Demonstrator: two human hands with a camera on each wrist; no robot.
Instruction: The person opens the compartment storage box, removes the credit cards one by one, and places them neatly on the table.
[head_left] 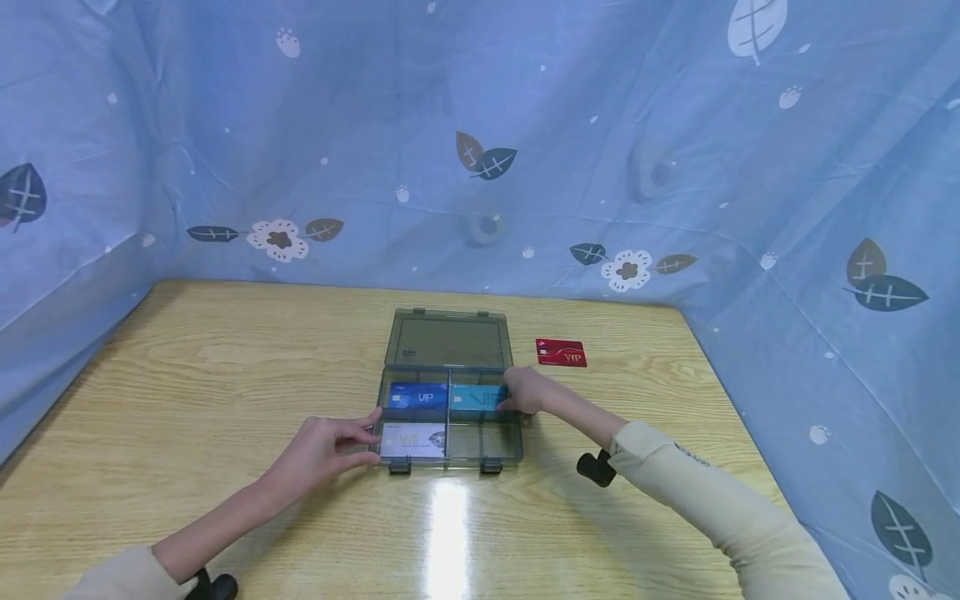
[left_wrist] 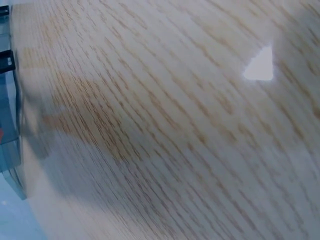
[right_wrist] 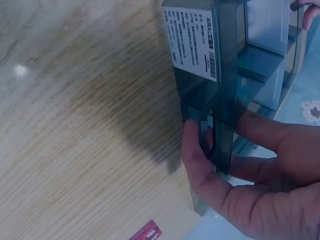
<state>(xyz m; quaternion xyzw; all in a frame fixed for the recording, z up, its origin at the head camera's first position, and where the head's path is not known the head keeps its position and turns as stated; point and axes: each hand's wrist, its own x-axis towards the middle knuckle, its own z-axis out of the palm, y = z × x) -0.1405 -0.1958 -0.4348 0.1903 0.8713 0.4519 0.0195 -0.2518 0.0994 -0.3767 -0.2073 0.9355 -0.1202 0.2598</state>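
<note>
A smoky translucent divided box (head_left: 483,442) lies with its lid (head_left: 450,342) folded back. A dark blue VIP card (head_left: 417,396) sits in its back left compartment, a light blue card (head_left: 472,398) in the back right, a white VIP card (head_left: 412,439) in the front left. My left hand (head_left: 330,446) holds the box's left side, thumb and fingers at the wall. At the back right corner, my right hand (head_left: 525,392) grips the side wall, its fingers overlapping the light blue card's end. In the right wrist view, fingers (right_wrist: 197,167) wrap that wall beside a white label (right_wrist: 192,42).
A red VIP card (head_left: 561,352) lies on the wooden table (head_left: 262,358), right of the lid. Two black latches (head_left: 491,466) stick out from the box's front edge. A blue leaf-patterned cloth (head_left: 480,225) hangs behind the table and along its sides.
</note>
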